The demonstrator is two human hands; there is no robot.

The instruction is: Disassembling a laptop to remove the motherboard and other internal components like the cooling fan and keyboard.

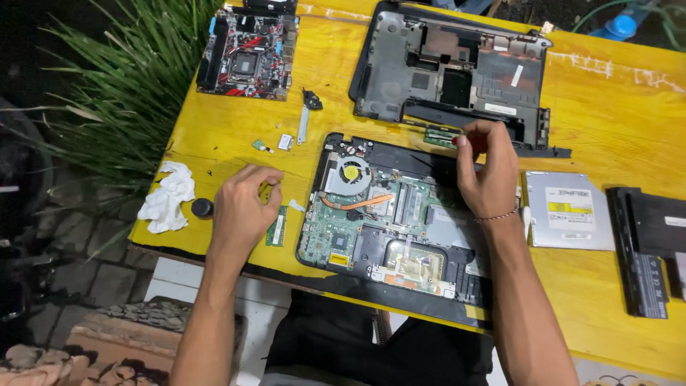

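An opened laptop base (386, 214) lies on the yellow table (607, 107), its green circuit board, fan and copper heat pipe exposed. My right hand (489, 168) hovers over its far right corner, shut on a red-handled screwdriver (473, 141). My left hand (246, 204) rests on the table left of the laptop, fingers pinched together on something too small to make out. A green memory stick (276, 227) lies right beside that hand.
A dark laptop bottom cover (450, 71) lies behind. A red-and-black motherboard (246, 53) sits at the far left. An optical drive (568, 211) and black battery (647, 250) are to the right. White crumpled cloth (168, 196), black cap (202, 208), small parts and plants are at left.
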